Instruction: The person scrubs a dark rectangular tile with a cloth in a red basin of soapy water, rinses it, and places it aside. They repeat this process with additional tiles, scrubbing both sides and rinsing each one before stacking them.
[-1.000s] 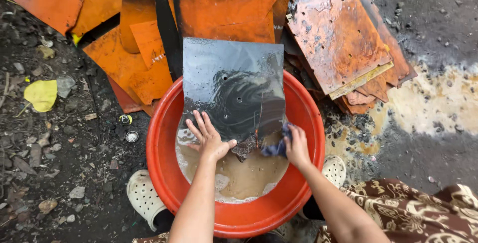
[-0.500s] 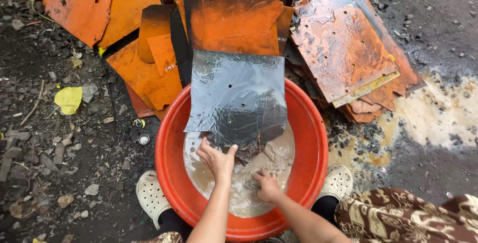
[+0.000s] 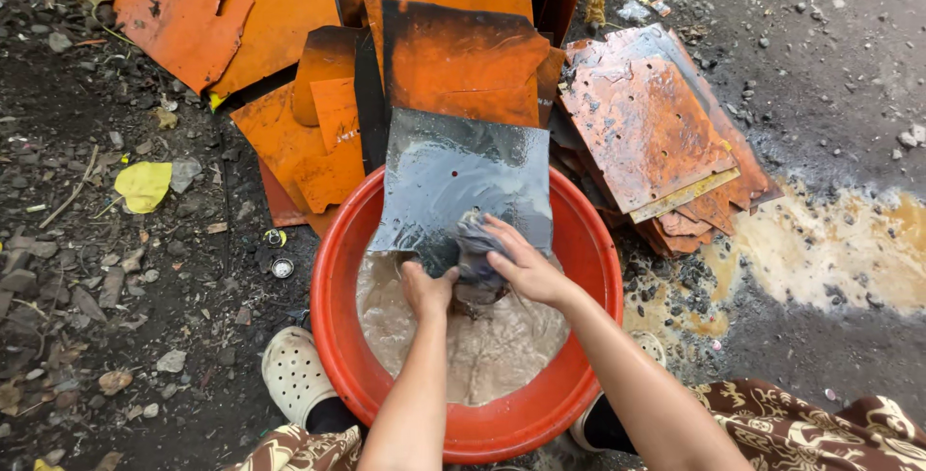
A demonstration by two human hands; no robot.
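The wet dark grey metal sheet (image 3: 453,182), propped in the round red plastic basin (image 3: 588,240) of murky water (its edges look sharp), could slip and cut the left hand (image 3: 427,290) gripping its lower edge, while the right hand (image 3: 526,264) presses a bunched dark cloth (image 3: 476,244) against it.

— What sort of place is this?

— An outdoor scrap or metal-cleaning yard, worked at ground level. At twelve o'clock lies a heap of rusty orange metal sheets (image 3: 453,56), with a second stack (image 3: 656,134) at two o'clock.

— And the ground?

— Bare dark dirt (image 3: 106,269) strewn with stones at nine o'clock, and a muddy rust-coloured puddle (image 3: 830,249) at three o'clock. A red plastic basin (image 3: 338,336) of murky water sits straight on the earth at six o'clock.
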